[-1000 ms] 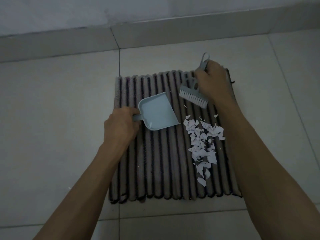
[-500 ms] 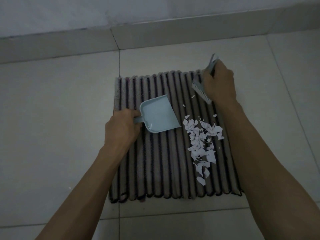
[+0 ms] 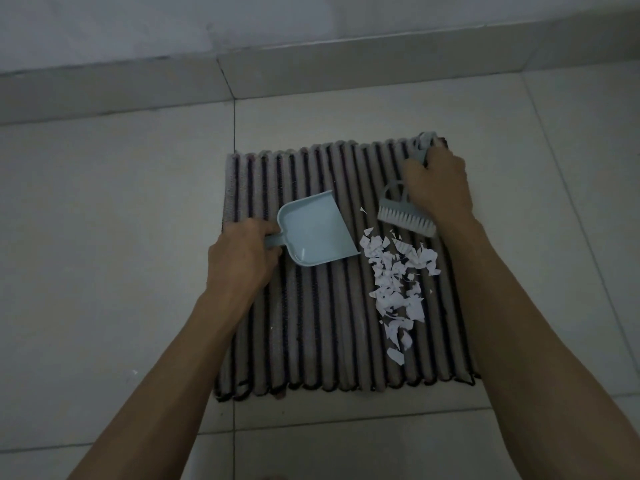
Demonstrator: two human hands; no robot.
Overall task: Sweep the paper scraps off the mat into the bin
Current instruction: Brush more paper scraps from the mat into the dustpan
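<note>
A ribbed striped mat (image 3: 311, 341) lies on the tiled floor. White paper scraps (image 3: 398, 275) are heaped on its right half. My left hand (image 3: 239, 261) grips the handle of a light blue dustpan (image 3: 317, 233), whose open lip lies just left of the heap's top. My right hand (image 3: 436, 183) grips the handle of a small brush (image 3: 405, 220); its bristles point down at the far edge of the scraps. No bin is in view.
Pale floor tiles (image 3: 104, 271) surround the mat on all sides. A low skirting ledge and wall (image 3: 311, 64) run along the far side, close behind the mat's far edge.
My right hand has brought the brush back and down to the top of the scrap heap. The dustpan has slid a little right, closer to the scraps.
</note>
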